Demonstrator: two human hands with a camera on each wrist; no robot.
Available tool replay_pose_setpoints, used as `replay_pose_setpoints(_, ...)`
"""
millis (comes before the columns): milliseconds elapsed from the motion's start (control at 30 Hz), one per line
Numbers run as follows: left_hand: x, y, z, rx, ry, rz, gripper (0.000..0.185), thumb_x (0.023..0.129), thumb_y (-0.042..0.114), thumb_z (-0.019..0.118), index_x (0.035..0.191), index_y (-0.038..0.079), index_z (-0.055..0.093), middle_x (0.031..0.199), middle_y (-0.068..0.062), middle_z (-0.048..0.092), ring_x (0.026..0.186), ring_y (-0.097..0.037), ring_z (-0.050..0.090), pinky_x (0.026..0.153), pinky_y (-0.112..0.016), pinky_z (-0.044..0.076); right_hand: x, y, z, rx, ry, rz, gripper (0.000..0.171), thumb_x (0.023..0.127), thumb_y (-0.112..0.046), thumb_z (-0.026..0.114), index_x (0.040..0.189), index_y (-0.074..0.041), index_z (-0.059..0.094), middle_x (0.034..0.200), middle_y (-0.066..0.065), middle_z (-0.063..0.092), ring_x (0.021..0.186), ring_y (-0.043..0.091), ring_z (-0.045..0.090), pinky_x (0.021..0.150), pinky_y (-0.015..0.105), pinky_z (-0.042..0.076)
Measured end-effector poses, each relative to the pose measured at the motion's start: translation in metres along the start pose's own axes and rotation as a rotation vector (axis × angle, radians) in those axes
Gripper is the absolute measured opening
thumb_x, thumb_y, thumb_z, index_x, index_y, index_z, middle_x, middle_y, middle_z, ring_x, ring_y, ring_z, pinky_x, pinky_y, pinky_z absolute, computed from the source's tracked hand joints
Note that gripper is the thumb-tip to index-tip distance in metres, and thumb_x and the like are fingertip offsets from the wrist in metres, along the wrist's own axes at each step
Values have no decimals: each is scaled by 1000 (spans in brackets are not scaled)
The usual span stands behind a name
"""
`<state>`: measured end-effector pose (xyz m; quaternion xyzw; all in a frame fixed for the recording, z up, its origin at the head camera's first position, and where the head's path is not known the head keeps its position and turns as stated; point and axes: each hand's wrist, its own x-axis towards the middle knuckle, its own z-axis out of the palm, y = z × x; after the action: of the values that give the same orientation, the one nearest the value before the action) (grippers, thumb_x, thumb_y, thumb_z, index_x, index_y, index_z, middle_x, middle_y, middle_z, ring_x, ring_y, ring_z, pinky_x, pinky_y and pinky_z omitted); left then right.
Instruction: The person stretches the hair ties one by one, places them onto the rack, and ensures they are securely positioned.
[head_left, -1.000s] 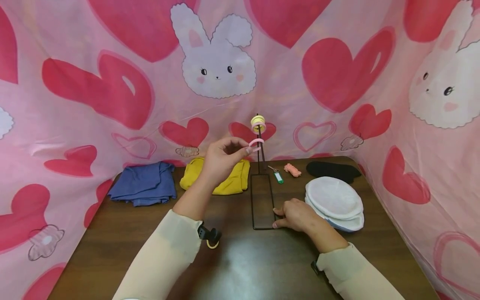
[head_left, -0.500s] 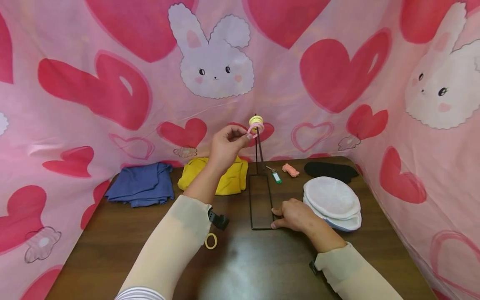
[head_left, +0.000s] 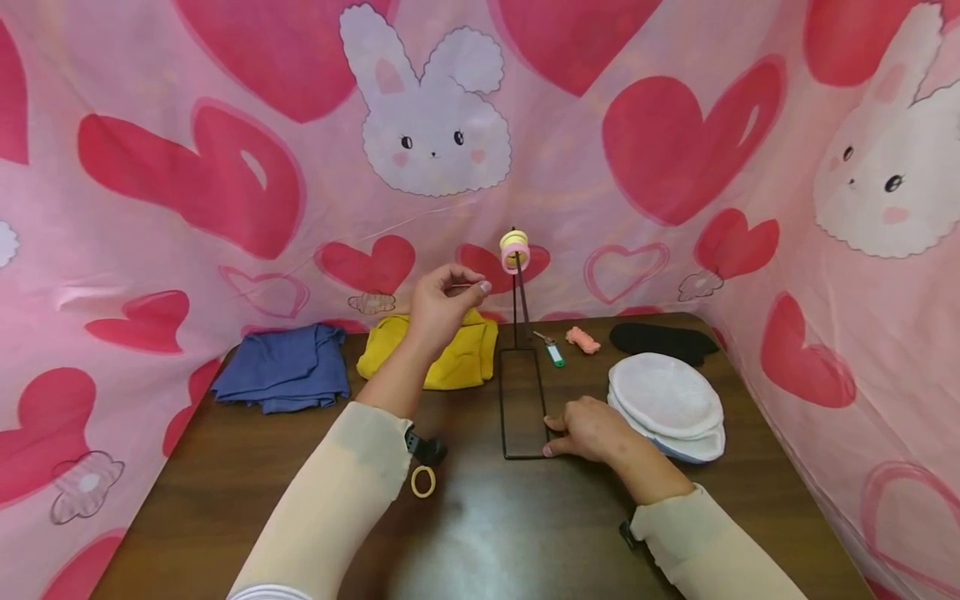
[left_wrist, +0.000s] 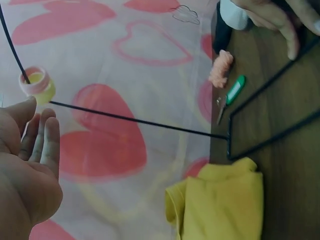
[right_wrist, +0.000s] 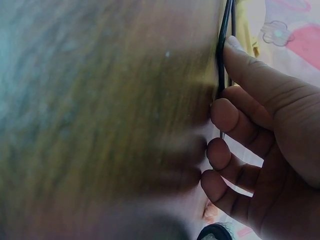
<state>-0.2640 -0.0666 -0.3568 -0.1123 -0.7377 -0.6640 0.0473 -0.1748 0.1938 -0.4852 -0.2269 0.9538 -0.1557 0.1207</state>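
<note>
A black wire stand (head_left: 516,293) rises from a rectangular wire base (head_left: 505,408) on the brown table. Pink and yellow hair rings (head_left: 514,248) sit stacked near the top of its post, also visible as rings (left_wrist: 37,82) in the left wrist view. My left hand (head_left: 468,287) hovers just left of the post, below the rings, fingers relaxed and holding nothing. My right hand (head_left: 555,435) holds the base's near right edge, its thumb (right_wrist: 250,65) and curled fingers against the wire (right_wrist: 223,45).
A loose yellow hair ring (head_left: 423,481) lies by my left forearm. Blue cloth (head_left: 285,367) and yellow cloth (head_left: 457,354) lie at the back left. A green tag (head_left: 555,354), a pink bundle (head_left: 583,339), black cloth (head_left: 663,340) and stacked white pads (head_left: 667,404) lie on the right.
My left hand lifted a pink ring up to the post's top, left it with the yellow one, then drew back down and left, empty. The right hand stayed on the base.
</note>
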Motion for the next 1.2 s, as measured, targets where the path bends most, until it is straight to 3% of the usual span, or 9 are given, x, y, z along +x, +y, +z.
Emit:
replay_pose_setpoints(167,-15,-13,-16,56,-6,7,17,93,19,80,103,8,72,104,-8,70,95,-26,70,89,-41,60,-1,1,0,-2,-2,-2,58,81,-49,85,127,-14,75,119,10,75,111,34,70,92,48,56)
replay_pose_setpoints(367,-38,-35,-38,202,-20,-41,19,92,25,81,103,12,73,104,-4,73,96,-24,69,84,-31,59,-2,0,-1,6,0,-15,58,81,-49,85,127,-13,75,119,10,75,111,34,70,92,48,56)
replay_pose_setpoints(600,-63,-62,-61,281,-103,-79,21,90,24,84,104,12,74,101,-4,74,93,-25,70,76,-30,60,-2,1,-1,7,-3,-16,58,82,-49,85,127,-13,75,119,10,74,112,33,70,92,48,56)
replay_pose_setpoints(700,-76,-69,-70,318,-144,-88,22,89,26,84,103,13,74,100,-3,73,93,-23,69,78,-33,59,-1,1,0,5,-4,-17,58,82,-49,84,127,-13,75,120,10,74,112,33,70,92,48,56)
replay_pose_setpoints(1000,-112,-91,-91,412,-303,-123,22,87,29,85,104,17,77,93,4,74,89,-21,69,79,-32,57,-1,2,-1,15,-6,-23,58,83,-47,84,128,-11,74,120,10,74,114,34,69,94,48,55)
replay_pose_setpoints(1200,-124,-106,-101,488,-522,-51,25,89,27,84,109,14,81,97,7,74,92,-13,66,82,-34,55,-1,2,0,9,-7,-33,58,83,-47,84,128,-11,74,120,10,74,113,35,70,93,48,55)
